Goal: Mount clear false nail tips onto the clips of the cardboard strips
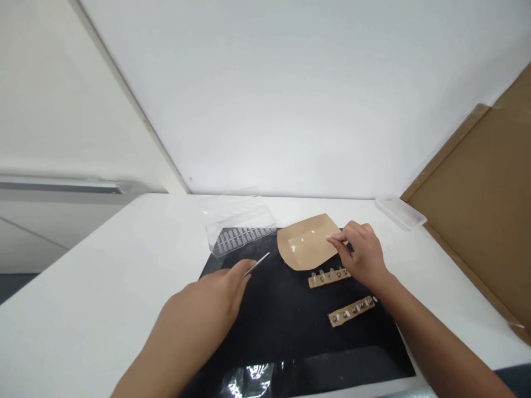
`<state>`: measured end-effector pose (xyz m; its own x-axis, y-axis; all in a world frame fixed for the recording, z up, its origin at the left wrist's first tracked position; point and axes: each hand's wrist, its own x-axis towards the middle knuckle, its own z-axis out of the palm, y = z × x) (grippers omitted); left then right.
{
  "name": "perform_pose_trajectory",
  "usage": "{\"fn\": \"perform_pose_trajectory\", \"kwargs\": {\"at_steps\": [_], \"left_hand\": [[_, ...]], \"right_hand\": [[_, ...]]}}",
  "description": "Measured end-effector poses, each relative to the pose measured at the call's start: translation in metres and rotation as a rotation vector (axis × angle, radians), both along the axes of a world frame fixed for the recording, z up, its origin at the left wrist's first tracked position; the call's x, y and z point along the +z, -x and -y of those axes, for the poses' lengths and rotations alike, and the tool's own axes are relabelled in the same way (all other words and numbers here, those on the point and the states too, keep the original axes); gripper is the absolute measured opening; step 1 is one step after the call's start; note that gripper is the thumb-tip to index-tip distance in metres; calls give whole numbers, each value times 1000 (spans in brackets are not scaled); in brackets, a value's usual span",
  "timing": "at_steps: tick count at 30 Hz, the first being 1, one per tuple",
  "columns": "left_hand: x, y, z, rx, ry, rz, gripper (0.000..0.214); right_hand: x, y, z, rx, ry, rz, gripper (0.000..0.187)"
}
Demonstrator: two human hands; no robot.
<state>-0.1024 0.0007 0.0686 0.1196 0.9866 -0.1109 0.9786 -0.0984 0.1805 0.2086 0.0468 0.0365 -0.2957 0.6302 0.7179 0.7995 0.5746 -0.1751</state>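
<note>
My left hand (pixel 226 290) is closed around a thin grey stick-like tool (pixel 258 263), its tip pointing up and right over the black mat (pixel 282 326). Fingertips pinched together, my right hand (pixel 360 251) hovers at the right edge of a tan paper sheet (pixel 309 254). Whatever lies in that pinch is too small to make out. Several small white bits rest on the paper. Just below it is a tan strip (pixel 327 278) with clear nail tips standing on metal holders. A second tan strip (pixel 352 312) lies nearer, with metal holders and small white pieces.
An open clear plastic box (pixel 240 235) with rows of nail tips stands at the mat's back left. A shallow translucent tray (pixel 400 212) sits at the back right. A cardboard panel (pixel 481 215) rises along the right side, and a white wall (pixel 290 110) closes off the back.
</note>
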Motion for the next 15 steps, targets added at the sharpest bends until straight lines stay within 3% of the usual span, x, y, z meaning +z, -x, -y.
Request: {"fn": "perform_pose_trajectory", "kwargs": {"at_steps": [5,9,11,15], "left_hand": [[-35,12,-7,5,-21,-40,49],[-32,0,-20,-110,-203,-53,39],[-23,-13,-23,-174,-284,70,31],[-13,-53,-25,-338,-175,590,25]], "right_hand": [[8,-1,9,96,-85,93,19],[0,3,13,194,-100,155,19],[-6,6,15,239,-94,156,25],[-12,10,21,271,-167,134,27]]}}
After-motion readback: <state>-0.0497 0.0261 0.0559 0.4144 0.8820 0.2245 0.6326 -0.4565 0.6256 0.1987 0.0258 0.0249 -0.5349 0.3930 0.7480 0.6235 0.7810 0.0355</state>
